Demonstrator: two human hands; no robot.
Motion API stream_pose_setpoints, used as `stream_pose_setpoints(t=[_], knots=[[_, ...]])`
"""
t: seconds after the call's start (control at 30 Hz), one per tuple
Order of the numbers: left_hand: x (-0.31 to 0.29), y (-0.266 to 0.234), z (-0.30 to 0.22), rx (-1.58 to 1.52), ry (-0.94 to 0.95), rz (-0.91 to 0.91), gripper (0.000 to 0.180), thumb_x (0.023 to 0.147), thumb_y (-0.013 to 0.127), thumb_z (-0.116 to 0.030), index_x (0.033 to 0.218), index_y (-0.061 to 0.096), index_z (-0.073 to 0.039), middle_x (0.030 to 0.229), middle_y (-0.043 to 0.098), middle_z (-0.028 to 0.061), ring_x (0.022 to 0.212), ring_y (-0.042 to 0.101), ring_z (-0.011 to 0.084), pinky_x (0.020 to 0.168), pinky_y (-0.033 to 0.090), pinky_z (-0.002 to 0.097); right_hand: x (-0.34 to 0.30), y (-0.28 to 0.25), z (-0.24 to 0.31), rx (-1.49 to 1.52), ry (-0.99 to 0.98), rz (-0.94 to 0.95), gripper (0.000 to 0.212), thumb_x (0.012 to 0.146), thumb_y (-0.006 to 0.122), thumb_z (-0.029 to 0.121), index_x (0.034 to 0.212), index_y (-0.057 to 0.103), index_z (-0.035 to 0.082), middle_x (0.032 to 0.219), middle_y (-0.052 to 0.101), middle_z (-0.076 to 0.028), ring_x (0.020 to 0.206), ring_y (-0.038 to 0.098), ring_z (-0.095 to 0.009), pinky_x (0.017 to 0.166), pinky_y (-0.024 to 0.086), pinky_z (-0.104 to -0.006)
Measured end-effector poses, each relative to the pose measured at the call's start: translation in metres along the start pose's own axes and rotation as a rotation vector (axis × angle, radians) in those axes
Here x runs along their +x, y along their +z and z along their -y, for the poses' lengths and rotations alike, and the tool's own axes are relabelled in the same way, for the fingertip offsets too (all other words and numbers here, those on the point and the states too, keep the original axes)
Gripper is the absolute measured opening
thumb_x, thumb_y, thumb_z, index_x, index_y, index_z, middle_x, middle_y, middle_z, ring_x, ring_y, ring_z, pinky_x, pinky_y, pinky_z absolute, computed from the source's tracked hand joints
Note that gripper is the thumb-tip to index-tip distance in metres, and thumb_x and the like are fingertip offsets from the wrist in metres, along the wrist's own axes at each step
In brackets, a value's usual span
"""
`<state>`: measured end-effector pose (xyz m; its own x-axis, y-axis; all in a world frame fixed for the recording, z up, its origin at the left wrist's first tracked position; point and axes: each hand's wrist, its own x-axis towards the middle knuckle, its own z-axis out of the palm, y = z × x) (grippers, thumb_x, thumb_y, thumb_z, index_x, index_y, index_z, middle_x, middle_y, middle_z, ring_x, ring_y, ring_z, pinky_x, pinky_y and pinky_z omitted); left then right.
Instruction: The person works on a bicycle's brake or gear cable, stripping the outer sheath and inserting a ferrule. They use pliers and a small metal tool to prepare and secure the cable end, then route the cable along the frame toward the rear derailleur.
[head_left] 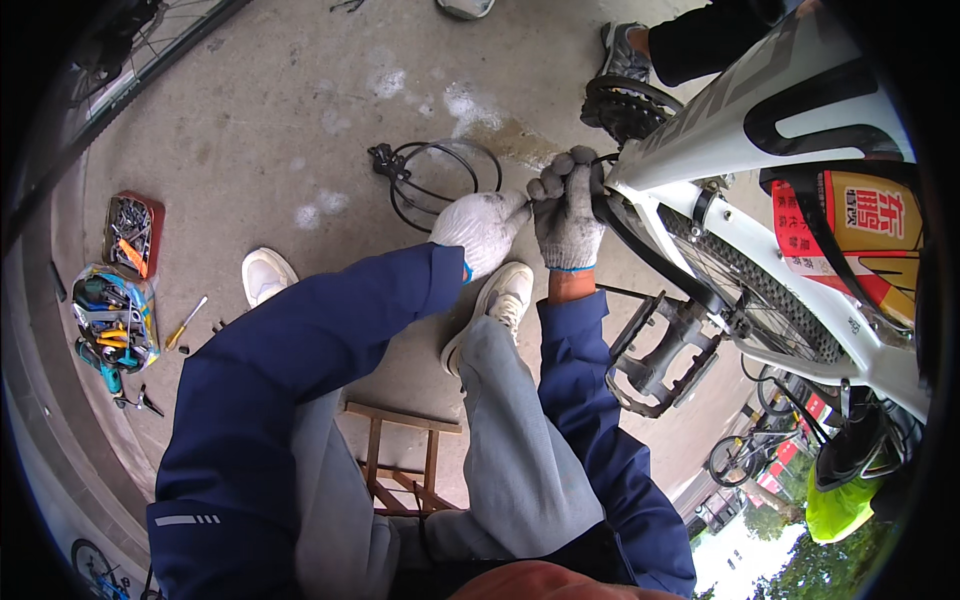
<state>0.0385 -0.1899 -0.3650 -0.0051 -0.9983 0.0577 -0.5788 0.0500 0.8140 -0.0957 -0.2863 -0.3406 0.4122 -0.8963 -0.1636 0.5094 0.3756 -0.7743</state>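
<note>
My left hand (480, 232), in a white knit glove, is closed with its fingertips against my right hand. My right hand (570, 218), in a glove with grey, dirtied fingers, is curled shut beside the white bicycle frame (690, 140). What the two hands pinch between them is hidden. A thin black cable (606, 158) bends out by the frame close to my right fingers. Just below that hand are the black crank arm (665, 255) and a black pedal (662, 355). Left of my left hand, a coiled black cable lock (408, 185) lies on the concrete.
At the left are a red box of small metal parts (133, 225), a bag of tools (112, 318), a screwdriver (187, 322) and a teal power tool (100, 365). A low wooden stool (403, 420) is under me. Another person's shoe (626, 52) stands beyond the bicycle.
</note>
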Motion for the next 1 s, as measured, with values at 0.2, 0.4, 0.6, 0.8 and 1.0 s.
stream_pose_setpoints(t=[0.2,0.4,0.6,0.8,1.0], knots=[[0.015,-0.010,-0.014,-0.169,-0.209,0.031,0.028,0.104,0.059,-0.022,0.122,0.074,-0.006,0.099,0.072,0.0253,0.093,0.068,0.0454,0.080,0.056,0.0521,-0.008,-0.001,-0.001,-0.100,0.034,0.011,0.030,0.111,0.061,0.022,0.137,0.059,0.005,0.110,0.068,-0.008,0.102,0.066,-0.022,0.092,0.057,-0.0407],[-0.008,-0.019,-0.004,0.257,-0.123,0.128,0.030,0.104,0.059,-0.026,0.118,0.075,-0.005,0.096,0.073,0.0205,0.095,0.073,0.0357,0.080,0.059,0.0472,0.006,-0.008,-0.006,-0.141,-0.139,-0.011,0.027,0.111,0.062,0.029,0.127,0.062,0.008,0.106,0.069,-0.006,0.107,0.067,-0.023,0.107,0.055,-0.0487],[-0.005,-0.002,0.011,0.206,0.171,-0.141,0.027,0.096,0.059,-0.016,0.113,0.076,-0.003,0.105,0.072,0.0135,0.095,0.073,0.0322,0.083,0.058,0.0478,-0.015,-0.002,-0.007,-0.224,0.036,-0.040,0.029,0.112,0.058,0.016,0.136,0.060,0.001,0.113,0.070,-0.010,0.107,0.067,-0.021,0.099,0.058,-0.0404],[0.034,-0.005,-0.011,-0.063,0.003,-0.237,0.028,0.103,0.060,-0.017,0.124,0.072,-0.002,0.121,0.074,0.0202,0.109,0.071,0.0346,0.089,0.059,0.0449,-0.003,-0.007,-0.012,-0.256,-0.077,-0.105,0.020,0.113,0.058,0.015,0.128,0.063,0.004,0.116,0.067,-0.005,0.105,0.063,-0.016,0.097,0.053,-0.0322],[0.015,-0.028,-0.021,0.105,0.040,-0.167,0.020,0.103,0.058,-0.022,0.107,0.071,-0.007,0.098,0.073,0.0174,0.092,0.071,0.0396,0.081,0.058,0.0495,-0.015,-0.007,-0.005,-0.308,0.050,-0.079,0.038,0.111,0.057,0.019,0.142,0.059,-0.003,0.129,0.070,-0.014,0.123,0.065,-0.024,0.104,0.052,-0.0369]])
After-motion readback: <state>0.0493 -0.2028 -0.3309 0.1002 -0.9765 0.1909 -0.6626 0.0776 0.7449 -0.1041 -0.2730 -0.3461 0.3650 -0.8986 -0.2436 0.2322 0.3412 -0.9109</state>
